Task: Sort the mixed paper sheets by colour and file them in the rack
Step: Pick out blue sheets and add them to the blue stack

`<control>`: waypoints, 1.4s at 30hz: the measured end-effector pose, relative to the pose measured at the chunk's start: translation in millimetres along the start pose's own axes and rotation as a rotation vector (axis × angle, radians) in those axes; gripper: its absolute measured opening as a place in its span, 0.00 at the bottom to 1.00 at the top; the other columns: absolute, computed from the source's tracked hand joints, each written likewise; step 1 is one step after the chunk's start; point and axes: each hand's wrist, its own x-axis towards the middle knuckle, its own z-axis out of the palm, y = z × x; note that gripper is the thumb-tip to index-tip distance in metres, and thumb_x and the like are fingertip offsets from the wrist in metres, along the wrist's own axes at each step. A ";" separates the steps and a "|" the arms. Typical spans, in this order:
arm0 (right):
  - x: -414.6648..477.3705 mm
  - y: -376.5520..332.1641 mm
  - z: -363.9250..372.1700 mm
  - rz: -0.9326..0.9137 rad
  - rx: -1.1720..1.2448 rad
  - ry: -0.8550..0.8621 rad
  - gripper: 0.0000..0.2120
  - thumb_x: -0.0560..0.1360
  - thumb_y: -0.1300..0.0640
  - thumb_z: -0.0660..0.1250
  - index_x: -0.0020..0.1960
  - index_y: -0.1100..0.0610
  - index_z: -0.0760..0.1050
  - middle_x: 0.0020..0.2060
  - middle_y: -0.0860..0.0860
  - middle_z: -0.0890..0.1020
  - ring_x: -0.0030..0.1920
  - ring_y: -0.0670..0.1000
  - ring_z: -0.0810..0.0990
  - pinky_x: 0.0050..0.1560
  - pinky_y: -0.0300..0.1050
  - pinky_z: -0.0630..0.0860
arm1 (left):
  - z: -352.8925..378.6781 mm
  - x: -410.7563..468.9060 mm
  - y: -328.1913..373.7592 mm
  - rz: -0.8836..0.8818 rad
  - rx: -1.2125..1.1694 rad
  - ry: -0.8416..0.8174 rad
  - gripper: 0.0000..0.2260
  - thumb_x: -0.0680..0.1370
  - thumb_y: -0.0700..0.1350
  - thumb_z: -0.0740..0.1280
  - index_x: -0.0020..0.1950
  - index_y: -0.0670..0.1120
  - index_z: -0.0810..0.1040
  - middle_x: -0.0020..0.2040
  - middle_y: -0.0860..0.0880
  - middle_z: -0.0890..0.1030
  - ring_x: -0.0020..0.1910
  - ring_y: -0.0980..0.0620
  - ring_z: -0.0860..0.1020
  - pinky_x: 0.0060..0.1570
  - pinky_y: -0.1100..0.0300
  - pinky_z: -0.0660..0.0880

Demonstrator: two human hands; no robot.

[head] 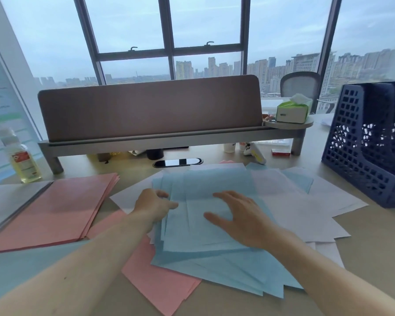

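The right hand (235,218) is lying flat, fingers spread, on the blue sheets (214,265) at the centre of the desk (369,242). The left hand (154,206) is pinching their left edge. The pink stack (55,208) is lying to the left; the rack (356,144) is standing well to the right.

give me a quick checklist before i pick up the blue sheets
1. Blue sheets squared up: not ok, edges fan out.
2. Right hand flat on them: ok.
3. Left hand gripping their left edge: cannot tell, blurred.
4. Blue pile free of other colours: not ok, loose pink sheets and white sheets lie underneath.
5. Rack upright at the right: ok; slots free: cannot tell.
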 end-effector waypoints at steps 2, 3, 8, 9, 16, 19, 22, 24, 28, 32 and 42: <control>3.9 23.3 -8.1 0.235 -0.059 0.050 0.36 0.76 0.30 0.55 0.76 0.50 0.63 0.73 0.50 0.69 0.73 0.55 0.66 0.73 0.50 0.63 | -1.0 2.2 -0.6 -0.002 -0.054 0.012 0.19 0.73 0.42 0.78 0.62 0.45 0.78 0.58 0.47 0.77 0.56 0.46 0.76 0.50 0.56 0.74; 3.7 30.5 -8.8 0.318 -0.097 0.002 0.36 0.77 0.30 0.54 0.76 0.51 0.62 0.73 0.52 0.68 0.73 0.57 0.65 0.72 0.51 0.63 | -1.0 3.5 -1.2 -0.016 -0.093 -0.004 0.20 0.73 0.41 0.78 0.62 0.45 0.78 0.60 0.46 0.77 0.57 0.46 0.76 0.53 0.55 0.74; 1.4 15.3 12.2 0.190 -0.136 -0.057 0.36 0.76 0.31 0.57 0.77 0.50 0.60 0.74 0.50 0.66 0.74 0.54 0.64 0.74 0.50 0.57 | 7.1 2.0 -5.2 -0.032 -0.216 -0.082 0.30 0.70 0.42 0.80 0.66 0.47 0.66 0.58 0.46 0.77 0.57 0.42 0.79 0.60 0.45 0.78; 2.9 11.0 14.0 0.164 -0.132 -0.049 0.36 0.76 0.31 0.58 0.78 0.49 0.59 0.75 0.49 0.65 0.75 0.53 0.63 0.75 0.49 0.56 | 8.6 0.6 -5.5 -0.016 -0.194 -0.086 0.29 0.71 0.41 0.79 0.63 0.49 0.64 0.55 0.47 0.76 0.56 0.43 0.79 0.58 0.46 0.79; 6.2 1.6 7.5 0.092 -0.006 -0.027 0.33 0.78 0.36 0.61 0.78 0.48 0.59 0.76 0.46 0.63 0.75 0.51 0.63 0.74 0.46 0.57 | 0.7 -1.5 -9.1 0.136 0.043 -0.064 0.24 0.73 0.42 0.76 0.64 0.47 0.71 0.59 0.48 0.79 0.55 0.46 0.80 0.58 0.49 0.78; 13.9 11.1 1.1 0.243 0.120 0.065 0.32 0.78 0.38 0.62 0.76 0.53 0.63 0.74 0.51 0.67 0.74 0.52 0.66 0.72 0.45 0.62 | -9.6 1.4 -12.7 0.120 0.170 -0.001 0.23 0.72 0.45 0.77 0.63 0.44 0.73 0.59 0.48 0.79 0.57 0.45 0.79 0.57 0.50 0.77; 24.8 15.2 -6.3 0.409 0.352 0.054 0.33 0.77 0.39 0.66 0.75 0.55 0.65 0.72 0.53 0.71 0.71 0.53 0.69 0.65 0.44 0.67 | -12.9 3.8 -15.2 0.072 0.167 -0.046 0.19 0.71 0.48 0.79 0.57 0.45 0.79 0.53 0.49 0.83 0.52 0.47 0.82 0.53 0.52 0.79; 32.9 14.2 -8.4 0.483 0.545 0.055 0.34 0.75 0.40 0.70 0.75 0.54 0.66 0.70 0.54 0.72 0.68 0.54 0.72 0.63 0.45 0.70 | -10.7 4.7 -13.8 0.064 0.138 -0.074 0.15 0.70 0.47 0.80 0.53 0.46 0.81 0.49 0.50 0.84 0.48 0.50 0.82 0.47 0.55 0.78; 45.0 12.6 -7.6 0.567 0.755 0.048 0.39 0.68 0.43 0.78 0.72 0.58 0.69 0.63 0.57 0.78 0.59 0.55 0.78 0.63 0.50 0.74 | -11.8 8.7 -8.1 -0.013 0.015 -0.092 0.12 0.70 0.43 0.80 0.49 0.42 0.82 0.46 0.47 0.85 0.44 0.48 0.84 0.46 0.55 0.81; 46.9 17.4 -6.2 0.603 0.845 0.071 0.47 0.60 0.49 0.82 0.68 0.71 0.66 0.55 0.68 0.81 0.44 0.57 0.78 0.64 0.63 0.74 | -12.9 7.1 -6.4 0.022 0.041 -0.128 0.06 0.74 0.41 0.75 0.49 0.43 0.83 0.46 0.46 0.86 0.44 0.46 0.85 0.47 0.51 0.82; 50.3 41.5 -19.3 0.488 0.493 0.086 0.04 0.71 0.60 0.71 0.44 0.58 0.84 0.41 0.54 0.87 0.44 0.57 0.86 0.51 0.55 0.83 | -0.5 2.9 -6.7 0.264 0.335 0.004 0.18 0.78 0.48 0.70 0.65 0.41 0.76 0.58 0.45 0.79 0.56 0.46 0.78 0.53 0.55 0.72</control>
